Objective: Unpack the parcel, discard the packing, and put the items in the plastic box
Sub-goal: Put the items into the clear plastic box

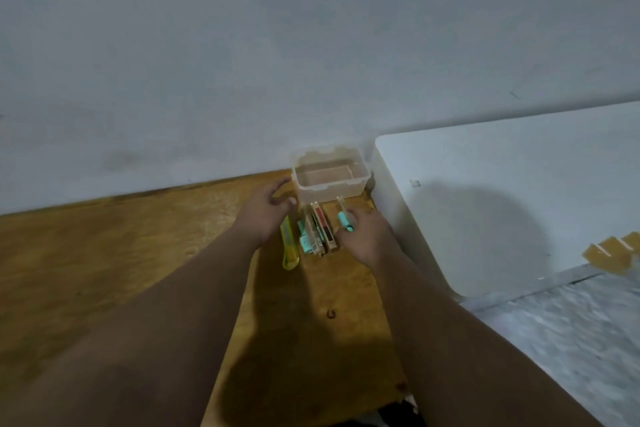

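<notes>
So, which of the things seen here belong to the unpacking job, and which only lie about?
Belong to the job:
- clear plastic box, looks empty
- row of small packets in front of it
- teal item at the right hand
- left hand, near the box
- yellow utility knife, probably used for opening

Lying about:
- white board
- brown tape pieces on it
- wooden table

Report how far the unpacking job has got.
Done: no parcel or packing shows; the items lie loose on the wooden table. In hand: the right hand rests on a teal-tipped item; the left hand hovers beside the plastic box. Left: the box looks empty, so everything still goes in.
</notes>
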